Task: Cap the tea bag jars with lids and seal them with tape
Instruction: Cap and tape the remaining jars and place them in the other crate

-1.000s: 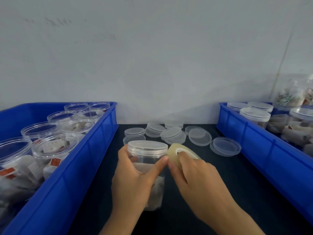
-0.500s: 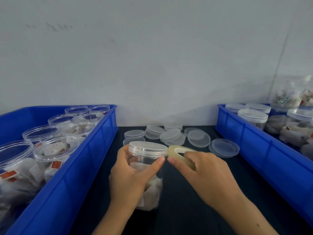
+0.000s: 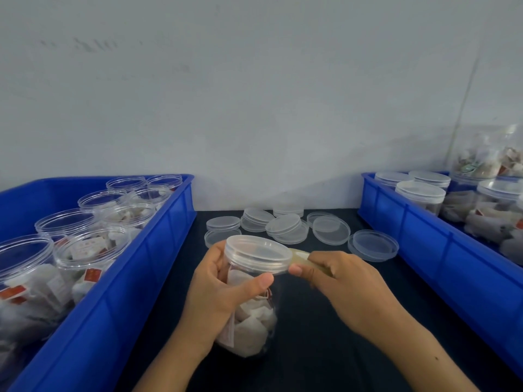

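Capped tea bag jar (image 3: 249, 309) standing centre, near edge; left hand (image 3: 218, 290) gripping its body. Right hand (image 3: 336, 278) pinching tape roll (image 3: 302, 257) against lid (image 3: 259, 254) rim. Risk: tape wrinkling or missing seam if jar is twisting.

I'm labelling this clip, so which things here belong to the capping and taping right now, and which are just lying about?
In use:
- capped jar, gripped by the left hand
- its lid
- tape roll, held by the right hand against the lid's edge

Lying about:
- loose lids on the table
- open jars in the left bin
- capped jars in the right bin
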`<state>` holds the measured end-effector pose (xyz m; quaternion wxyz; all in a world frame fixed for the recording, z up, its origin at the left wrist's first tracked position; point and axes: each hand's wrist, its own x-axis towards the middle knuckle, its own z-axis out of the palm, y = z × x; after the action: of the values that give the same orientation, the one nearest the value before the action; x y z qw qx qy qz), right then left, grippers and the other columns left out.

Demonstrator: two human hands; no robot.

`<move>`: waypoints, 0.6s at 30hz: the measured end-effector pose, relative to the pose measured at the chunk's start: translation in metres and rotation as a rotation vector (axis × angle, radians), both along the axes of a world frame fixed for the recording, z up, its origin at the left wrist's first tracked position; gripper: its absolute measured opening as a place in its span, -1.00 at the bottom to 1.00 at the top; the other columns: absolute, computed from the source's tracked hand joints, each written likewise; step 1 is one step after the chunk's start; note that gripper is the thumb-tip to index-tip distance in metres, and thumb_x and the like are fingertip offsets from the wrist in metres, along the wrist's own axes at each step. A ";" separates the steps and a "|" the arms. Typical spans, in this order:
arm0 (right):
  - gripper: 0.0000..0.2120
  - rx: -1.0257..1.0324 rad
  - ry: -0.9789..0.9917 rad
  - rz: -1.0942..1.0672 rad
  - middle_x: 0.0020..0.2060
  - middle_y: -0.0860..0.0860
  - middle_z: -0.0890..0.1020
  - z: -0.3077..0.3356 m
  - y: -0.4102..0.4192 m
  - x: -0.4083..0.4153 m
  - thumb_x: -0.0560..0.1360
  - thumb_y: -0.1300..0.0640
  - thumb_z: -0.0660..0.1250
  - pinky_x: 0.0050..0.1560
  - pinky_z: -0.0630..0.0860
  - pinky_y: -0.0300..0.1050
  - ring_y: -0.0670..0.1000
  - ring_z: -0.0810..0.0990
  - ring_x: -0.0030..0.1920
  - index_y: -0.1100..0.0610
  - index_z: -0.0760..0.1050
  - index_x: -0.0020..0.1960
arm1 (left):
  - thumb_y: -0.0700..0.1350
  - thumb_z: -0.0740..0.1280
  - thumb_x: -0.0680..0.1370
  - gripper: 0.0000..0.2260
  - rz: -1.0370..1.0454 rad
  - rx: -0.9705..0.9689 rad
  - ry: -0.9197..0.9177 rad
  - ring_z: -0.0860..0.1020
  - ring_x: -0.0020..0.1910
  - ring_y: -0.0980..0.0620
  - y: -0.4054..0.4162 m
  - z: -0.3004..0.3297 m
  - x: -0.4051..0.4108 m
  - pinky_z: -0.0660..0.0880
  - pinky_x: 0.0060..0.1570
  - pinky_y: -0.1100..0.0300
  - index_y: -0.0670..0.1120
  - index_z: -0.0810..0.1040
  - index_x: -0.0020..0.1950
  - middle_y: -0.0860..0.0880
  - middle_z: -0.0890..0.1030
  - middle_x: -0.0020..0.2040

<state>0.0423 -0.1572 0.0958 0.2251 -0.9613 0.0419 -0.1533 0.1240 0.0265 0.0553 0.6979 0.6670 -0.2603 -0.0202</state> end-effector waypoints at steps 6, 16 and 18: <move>-0.26 -0.007 -0.033 -0.022 -0.40 0.00 0.49 -0.002 0.002 -0.001 0.26 -0.53 -0.14 -0.28 0.39 -0.12 -0.08 0.40 -0.38 0.10 0.43 -0.23 | 0.11 0.52 0.19 -0.38 -0.072 -0.022 -0.001 0.66 0.01 0.08 0.000 0.000 0.000 0.55 -0.11 0.35 -0.05 0.51 0.20 0.02 0.69 0.03; -0.38 0.003 -0.020 -0.044 -0.44 -0.04 0.43 -0.006 0.013 -0.003 0.35 -0.47 -0.11 -0.38 0.32 -0.25 -0.11 0.36 -0.44 0.05 0.38 -0.27 | 0.48 0.31 0.23 -0.38 0.023 0.088 -0.056 0.60 0.02 0.28 0.001 0.003 -0.004 0.49 -0.10 0.44 0.14 0.48 0.14 0.28 0.63 0.03; -0.37 -0.010 -0.042 -0.044 -0.45 -0.04 0.42 -0.006 0.015 -0.003 0.34 -0.48 -0.13 -0.39 0.30 -0.26 -0.10 0.34 -0.45 0.05 0.37 -0.29 | 0.39 0.43 0.17 -0.34 0.016 0.118 -0.068 0.57 0.06 0.32 0.003 0.002 -0.003 0.46 -0.12 0.51 0.16 0.44 0.19 0.30 0.60 0.07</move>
<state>0.0398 -0.1419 0.0896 0.2176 -0.9579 0.0576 -0.1784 0.1208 0.0294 0.0570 0.6481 0.7094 -0.2769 -0.0075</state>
